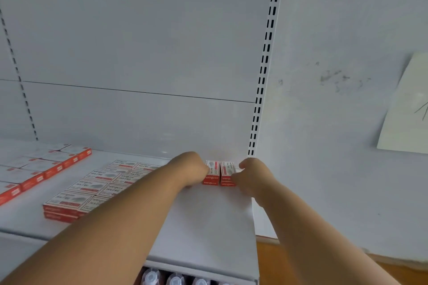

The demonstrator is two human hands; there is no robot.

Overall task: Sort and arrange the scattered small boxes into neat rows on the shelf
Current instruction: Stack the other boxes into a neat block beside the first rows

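**Two small stacks held at the back right corner of the shelf**

The left stack [212, 173] of red-and-white boxes is gripped by the left hand [190, 168], whose fingers are curled against its left side. The right stack [228, 173] is held by the right hand [251, 174], thumb near its top and fingers curled at its right side and front. The stacks stand side by side, nearly touching, two boxes high, close to the back panel and beside the slotted upright [264, 65]. "wenguse" is read in white on the red front edges; the smaller print on the lids cannot be made out.

To the left, a block of boxes [92, 188] is laid flat in rows, two layers deep, partly covered by the left forearm. Further left, another row [41, 169] is seen along the shelf [208, 227], its red sides facing out. Below the shelf's front edge, clear caps of bottles [176, 279] are visible. A pale sheet [407, 109] is fixed to the wall at right.
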